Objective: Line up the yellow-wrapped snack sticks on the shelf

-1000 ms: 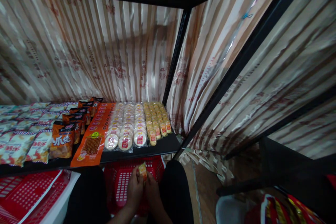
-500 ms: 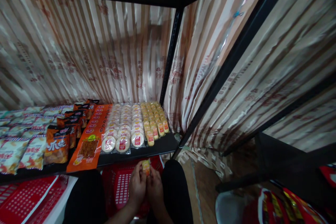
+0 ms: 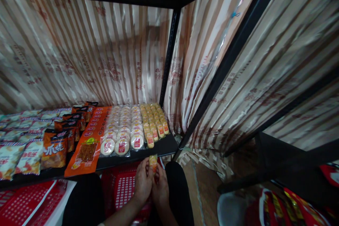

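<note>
My left hand [image 3: 143,179] and my right hand [image 3: 160,185] meet in front of the shelf, both closed on one small yellow wrapped snack [image 3: 153,163]. It stands upright between my fingertips, just below the shelf's front edge. Beyond it, rows of matching yellow wrapped snacks [image 3: 160,129] lie at the shelf's right end. Left of those are columns of round white rice crackers [image 3: 122,144] in clear wrappers. A long orange packet [image 3: 87,152] printed with brown sticks lies beside the crackers.
Orange-brown snack bags [image 3: 54,150] and white chip bags [image 3: 31,157] fill the left of the black shelf [image 3: 159,150]. A red basket [image 3: 124,187] sits below, between my knees. Black metal posts [image 3: 212,93] and a striped curtain [image 3: 127,49] enclose the corner. A white tub [image 3: 230,208] stands at right.
Both hands have moved slightly right and forward with the yellow wrapped snack, nearer the shelf's edge. The view has shifted slightly. The goods on the shelf look the same.
</note>
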`<state>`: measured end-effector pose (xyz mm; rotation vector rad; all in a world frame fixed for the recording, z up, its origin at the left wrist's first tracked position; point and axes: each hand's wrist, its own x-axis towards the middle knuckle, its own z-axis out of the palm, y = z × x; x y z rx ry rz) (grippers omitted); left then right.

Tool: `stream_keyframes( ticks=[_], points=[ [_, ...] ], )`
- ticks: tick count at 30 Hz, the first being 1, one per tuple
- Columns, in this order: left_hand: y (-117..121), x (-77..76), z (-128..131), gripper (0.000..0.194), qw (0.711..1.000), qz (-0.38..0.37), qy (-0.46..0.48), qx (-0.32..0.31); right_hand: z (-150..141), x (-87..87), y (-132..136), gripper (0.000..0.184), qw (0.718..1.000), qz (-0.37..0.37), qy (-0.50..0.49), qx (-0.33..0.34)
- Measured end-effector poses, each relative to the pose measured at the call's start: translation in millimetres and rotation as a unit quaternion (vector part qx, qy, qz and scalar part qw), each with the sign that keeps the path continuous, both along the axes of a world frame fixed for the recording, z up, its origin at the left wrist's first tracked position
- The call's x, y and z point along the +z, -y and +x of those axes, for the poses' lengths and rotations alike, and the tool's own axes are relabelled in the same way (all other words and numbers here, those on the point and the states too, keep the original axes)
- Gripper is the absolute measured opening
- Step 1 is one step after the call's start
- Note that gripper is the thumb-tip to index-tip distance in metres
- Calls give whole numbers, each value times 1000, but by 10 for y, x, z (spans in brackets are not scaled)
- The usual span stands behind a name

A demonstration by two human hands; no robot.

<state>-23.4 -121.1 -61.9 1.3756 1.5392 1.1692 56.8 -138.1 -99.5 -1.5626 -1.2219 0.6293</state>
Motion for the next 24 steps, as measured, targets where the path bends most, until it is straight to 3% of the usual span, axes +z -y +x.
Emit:
stream_keyframes(
  ticks=[8, 24],
  points=[
    [-79, 137, 115, 32, 1000, 8, -26, -2, 89, 54, -74, 42, 1000, 15, 13, -12],
    [-283, 386, 199, 32, 999, 43, -17, -9, 225, 436, -522, 46, 998, 17, 56, -24]
  ],
)
